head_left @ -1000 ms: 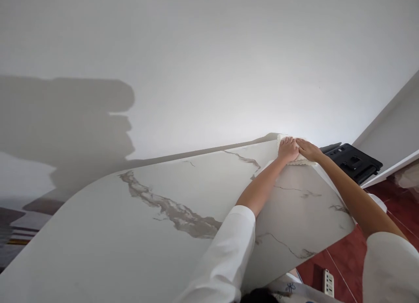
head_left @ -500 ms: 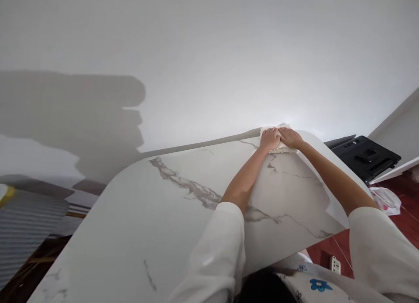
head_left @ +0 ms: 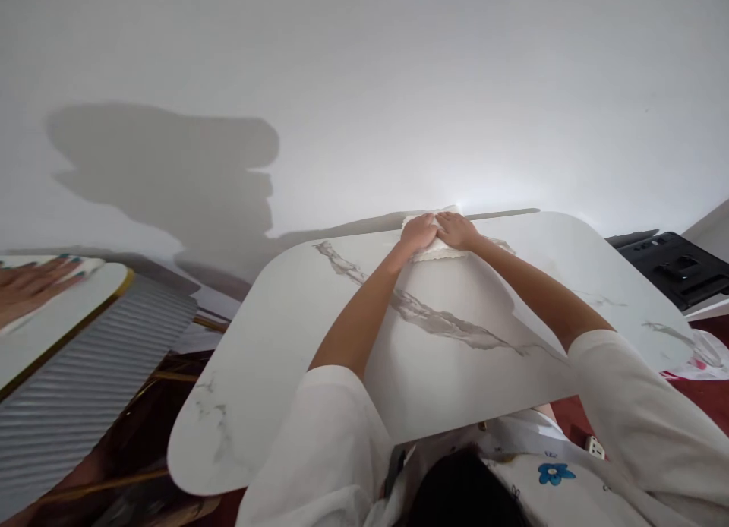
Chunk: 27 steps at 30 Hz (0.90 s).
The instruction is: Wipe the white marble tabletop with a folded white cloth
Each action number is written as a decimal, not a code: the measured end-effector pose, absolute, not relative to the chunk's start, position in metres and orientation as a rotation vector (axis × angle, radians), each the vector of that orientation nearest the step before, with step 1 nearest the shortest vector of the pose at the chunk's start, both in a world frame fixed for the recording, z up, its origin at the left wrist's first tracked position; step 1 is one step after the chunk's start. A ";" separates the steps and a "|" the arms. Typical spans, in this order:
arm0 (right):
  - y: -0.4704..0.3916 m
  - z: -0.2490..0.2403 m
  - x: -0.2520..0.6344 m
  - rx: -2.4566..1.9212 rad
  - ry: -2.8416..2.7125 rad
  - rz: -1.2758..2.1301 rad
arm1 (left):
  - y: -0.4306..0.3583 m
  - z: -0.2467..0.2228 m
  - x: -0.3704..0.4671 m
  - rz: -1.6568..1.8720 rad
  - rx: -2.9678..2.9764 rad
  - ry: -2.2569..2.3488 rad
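Observation:
A white cloth (head_left: 438, 251) with a scalloped edge lies on the white marbled tabletop (head_left: 285, 345), at its far edge close to the wall. My left hand (head_left: 420, 231) presses flat on the left part of the cloth, fingers stretched forward. Beside it, my right hand (head_left: 456, 231) also lies flat on the cloth, its fingertips near those of the left. Both palms face down, and neither hand is curled around the fabric.
At the left, another person's hand (head_left: 39, 280) rests flat on a second white-topped piece with a gold rim and ribbed grey side (head_left: 102, 367). A white wall (head_left: 364, 94) stands behind. A black case (head_left: 675, 267) and a plastic bag (head_left: 709, 356) are at the right.
Both hands and the cloth have slid left along the tabletop's far edge. The view has shifted left, bringing the other person's hand into sight.

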State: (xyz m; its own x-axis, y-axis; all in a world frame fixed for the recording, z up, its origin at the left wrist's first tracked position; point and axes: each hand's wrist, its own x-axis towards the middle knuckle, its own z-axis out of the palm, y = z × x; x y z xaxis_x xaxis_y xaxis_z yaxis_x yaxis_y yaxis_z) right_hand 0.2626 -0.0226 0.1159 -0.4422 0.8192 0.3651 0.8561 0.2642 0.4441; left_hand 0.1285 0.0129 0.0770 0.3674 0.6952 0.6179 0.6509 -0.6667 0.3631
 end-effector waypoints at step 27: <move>-0.067 -0.033 -0.022 -1.378 -2.455 -0.652 | -0.005 -0.106 -0.164 1.365 2.647 1.407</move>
